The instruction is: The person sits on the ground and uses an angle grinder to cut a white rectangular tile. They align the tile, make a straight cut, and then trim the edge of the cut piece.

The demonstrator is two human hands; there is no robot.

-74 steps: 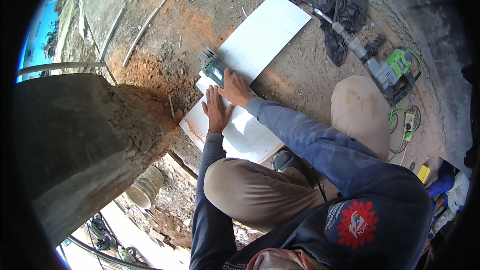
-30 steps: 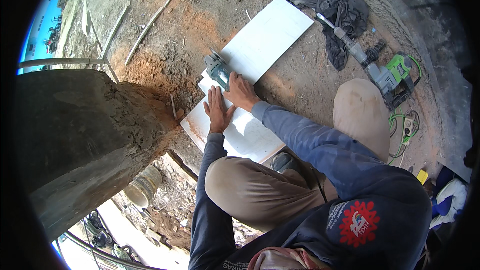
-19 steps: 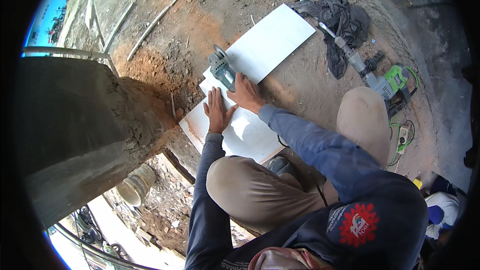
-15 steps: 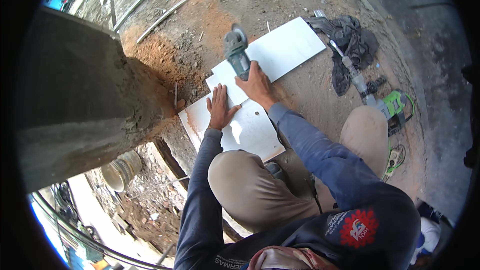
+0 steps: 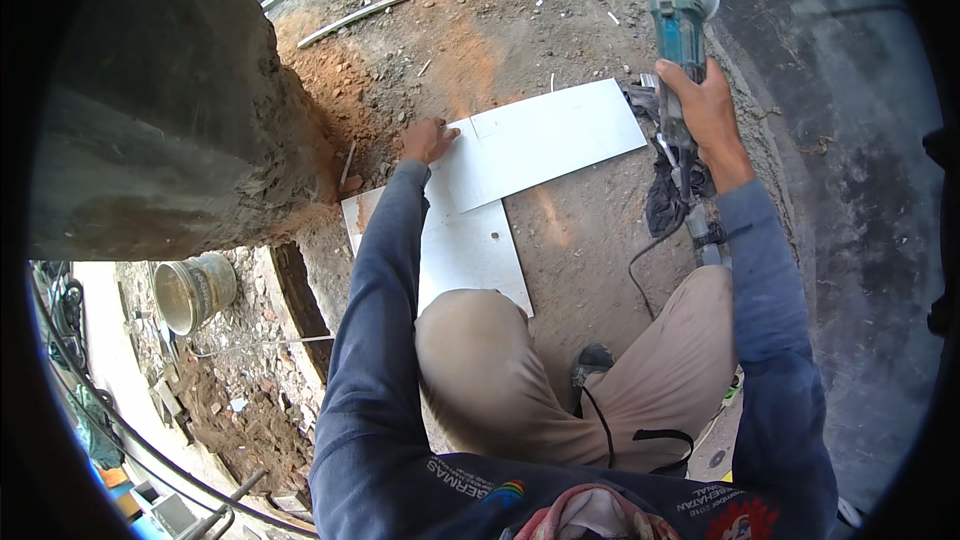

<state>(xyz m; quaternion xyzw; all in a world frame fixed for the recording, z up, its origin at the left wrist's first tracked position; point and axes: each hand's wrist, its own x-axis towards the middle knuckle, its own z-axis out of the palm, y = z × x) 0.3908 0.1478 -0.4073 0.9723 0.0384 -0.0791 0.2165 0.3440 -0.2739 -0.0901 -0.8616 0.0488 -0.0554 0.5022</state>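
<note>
On the dirt floor (image 5: pixel 590 230), directly ahead of the knees, we saw a white tile (image 5: pixel 545 140) lying flat, with a second white tile piece (image 5: pixel 465 250) lying against its near edge, closer to the knees. We take the white tile as the landmark for all positions below.

Left hand (image 5: pixel 428 138): it rested at the tile's left corner, fingers curled down onto the edge where tile met reddish soil. We could not tell whether this grip pinched the tile or merely pressed on it.

Right hand (image 5: pixel 700 110): it was raised beyond the tile's right end, the grip wrapped tight around the body of a teal angle grinder (image 5: pixel 680 20). The grinder pointed away from the person, its disc guard at the far end, clear of the tile. A black cord (image 5: pixel 650 250) ran from the tool back toward the knees, to the right of the tile.

Other items: a dark cloth (image 5: pixel 665 195) lay just beside the tile's right end, under the right forearm. A large concrete block (image 5: pixel 160 110) stood left of the tile. A metal bucket (image 5: pixel 192 290) stood well apart, left of the tile and nearer the person, among rubble.
</note>
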